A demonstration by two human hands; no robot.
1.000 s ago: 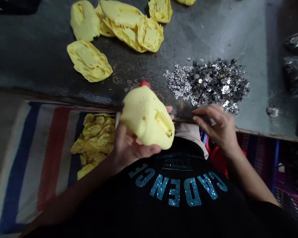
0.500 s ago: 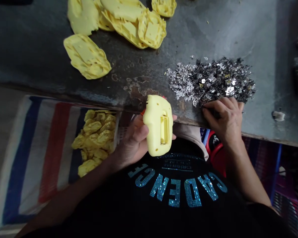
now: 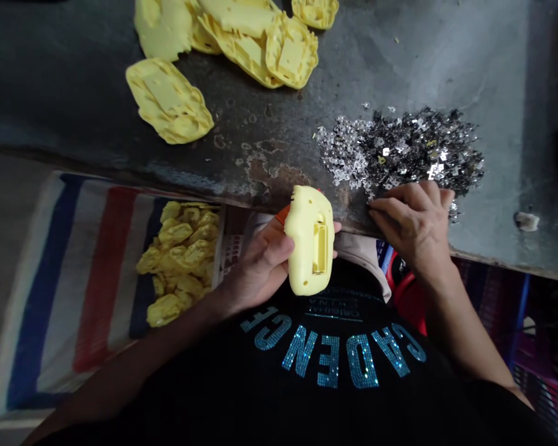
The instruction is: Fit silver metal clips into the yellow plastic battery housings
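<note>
My left hand (image 3: 265,263) is wrapped round a yellow plastic housing (image 3: 302,248), held in front of the bench edge. A long battery compartment (image 3: 320,248) shows in the side facing me, and a bit of orange sticks out by my fingers. My right hand (image 3: 421,226) rests at the near side of a pile of small metal contact pieces (image 3: 413,148). Its thumb and forefinger are pinched together over the bench edge; whatever lies between them is too small to make out.
Several yellow shell halves (image 3: 170,102) lie on the dark metal bench (image 3: 242,124) at the far left. Below the bench, a container of yellow parts (image 3: 181,260) stands beside a striped sheet (image 3: 93,279). A small whitish lump (image 3: 526,221) sits at the right.
My right hand has drawn slightly left along the pile's near side, thumb and forefinger now pinched. The yellow housing in my left hand has shifted a little to the right.
</note>
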